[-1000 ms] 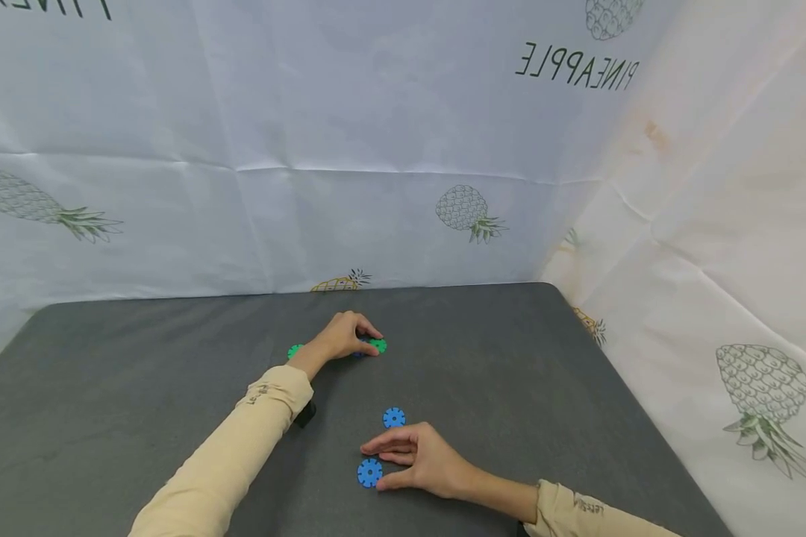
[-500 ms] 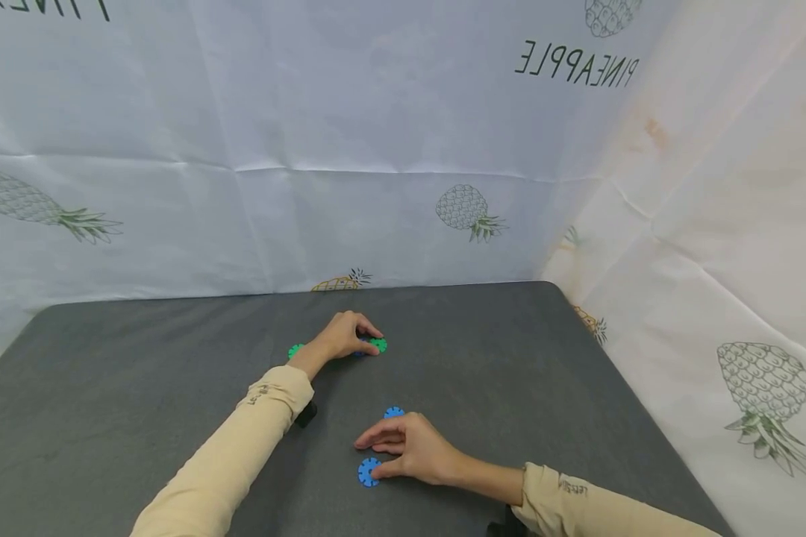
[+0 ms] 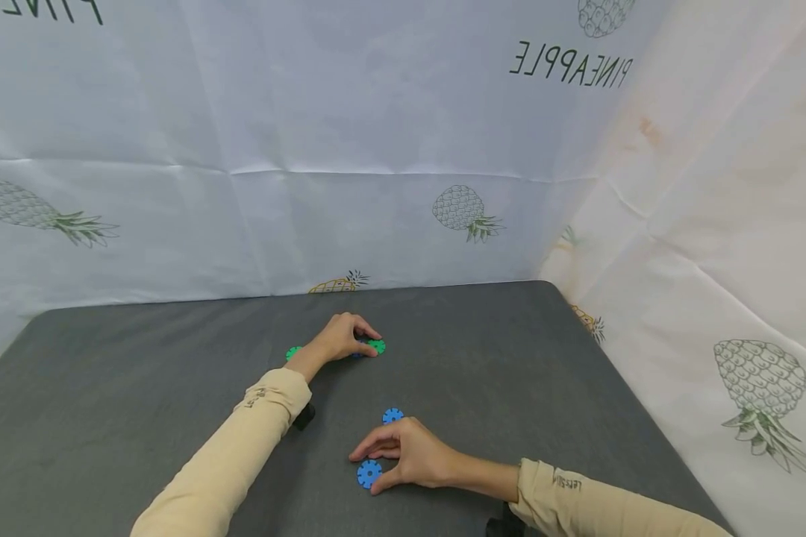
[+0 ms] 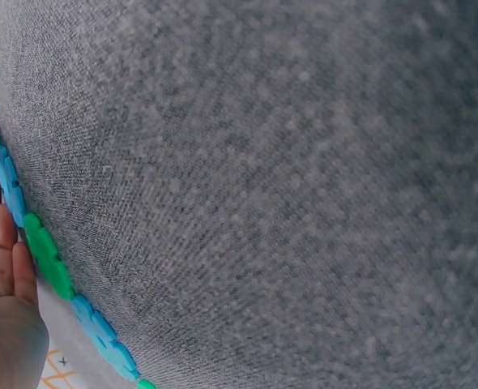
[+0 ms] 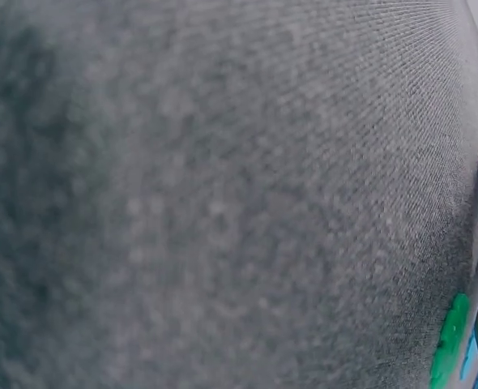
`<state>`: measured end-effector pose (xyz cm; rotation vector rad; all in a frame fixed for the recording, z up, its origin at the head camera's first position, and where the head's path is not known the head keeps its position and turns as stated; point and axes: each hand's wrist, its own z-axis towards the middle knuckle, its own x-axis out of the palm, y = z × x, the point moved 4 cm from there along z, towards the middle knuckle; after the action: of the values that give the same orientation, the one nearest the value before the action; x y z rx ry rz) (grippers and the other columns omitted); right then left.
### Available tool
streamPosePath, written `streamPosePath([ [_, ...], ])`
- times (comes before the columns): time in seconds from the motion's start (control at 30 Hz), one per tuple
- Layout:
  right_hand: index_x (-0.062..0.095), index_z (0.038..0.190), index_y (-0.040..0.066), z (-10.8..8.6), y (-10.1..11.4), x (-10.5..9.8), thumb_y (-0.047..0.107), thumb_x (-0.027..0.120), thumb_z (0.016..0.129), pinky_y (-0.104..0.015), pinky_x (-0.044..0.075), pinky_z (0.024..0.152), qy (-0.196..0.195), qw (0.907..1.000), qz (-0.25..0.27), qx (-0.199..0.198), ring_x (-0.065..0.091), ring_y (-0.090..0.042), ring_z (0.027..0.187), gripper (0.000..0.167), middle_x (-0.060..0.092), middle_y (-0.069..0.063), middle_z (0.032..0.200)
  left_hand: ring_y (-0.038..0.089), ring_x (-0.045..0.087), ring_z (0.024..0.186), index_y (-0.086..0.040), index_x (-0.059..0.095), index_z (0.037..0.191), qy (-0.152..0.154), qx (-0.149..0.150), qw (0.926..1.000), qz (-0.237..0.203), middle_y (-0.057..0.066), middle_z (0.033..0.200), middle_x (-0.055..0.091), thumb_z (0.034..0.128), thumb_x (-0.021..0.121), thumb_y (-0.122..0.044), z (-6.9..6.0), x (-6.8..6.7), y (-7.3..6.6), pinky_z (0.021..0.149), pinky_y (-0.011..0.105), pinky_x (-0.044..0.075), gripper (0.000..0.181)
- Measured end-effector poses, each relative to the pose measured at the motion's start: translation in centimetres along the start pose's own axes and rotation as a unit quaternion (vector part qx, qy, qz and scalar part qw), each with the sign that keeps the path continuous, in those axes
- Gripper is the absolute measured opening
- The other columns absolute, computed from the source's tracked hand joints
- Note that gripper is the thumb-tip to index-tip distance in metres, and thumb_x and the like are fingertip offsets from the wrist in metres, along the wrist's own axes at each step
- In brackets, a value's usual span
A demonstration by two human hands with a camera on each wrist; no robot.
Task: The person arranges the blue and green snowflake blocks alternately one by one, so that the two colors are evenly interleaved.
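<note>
At the table's far side, my left hand (image 3: 339, 339) pinches a green interlocking disc (image 3: 377, 347) between thumb and fingers. Behind it runs a row of blue and green notched discs; the left wrist view shows a green disc (image 4: 48, 258) between blue ones, such as the lower blue disc (image 4: 103, 336). Nearer me, my right hand (image 3: 419, 456) holds a blue notched disc (image 3: 369, 473) lying between thumb and forefinger. Just beyond its knuckles another blue disc (image 3: 392, 415) is partly covered. A green disc (image 5: 449, 342) shows beside this hand in the right wrist view only.
A dark grey cloth covers the table (image 3: 510, 388). White curtain (image 3: 295, 216) printed with pineapples hangs along the back and right edges. The green disc (image 3: 292, 353) at the row's left end shows beside my left wrist.
My right hand has shifted left, bringing thumb and forefinger round the blue disc. The left hand and the discs keep their places; the view has tilted slightly.
</note>
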<state>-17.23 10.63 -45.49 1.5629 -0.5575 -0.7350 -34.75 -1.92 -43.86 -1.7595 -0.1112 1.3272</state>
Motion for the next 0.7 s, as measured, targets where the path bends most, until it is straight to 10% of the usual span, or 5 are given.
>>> streamPosePath([
  [0.7, 0.067, 0.108, -0.007, 0.03, 0.77, 0.02, -0.013, 0.076, 0.072, -0.024, 0.051, 0.088, 0.025, 0.9982, -0.050, -0.024, 0.064, -0.010, 0.103, 0.038, 0.067, -0.020, 0.108, 0.024, 0.061, 0.097, -0.007, 0.075, 0.103, 0.002, -0.008, 1.0000, -0.003, 0.008, 0.108, 0.067, 0.0791, 0.079, -0.014, 0.07, -0.06, -0.35, 0.084, 0.037, 0.052, 0.025],
])
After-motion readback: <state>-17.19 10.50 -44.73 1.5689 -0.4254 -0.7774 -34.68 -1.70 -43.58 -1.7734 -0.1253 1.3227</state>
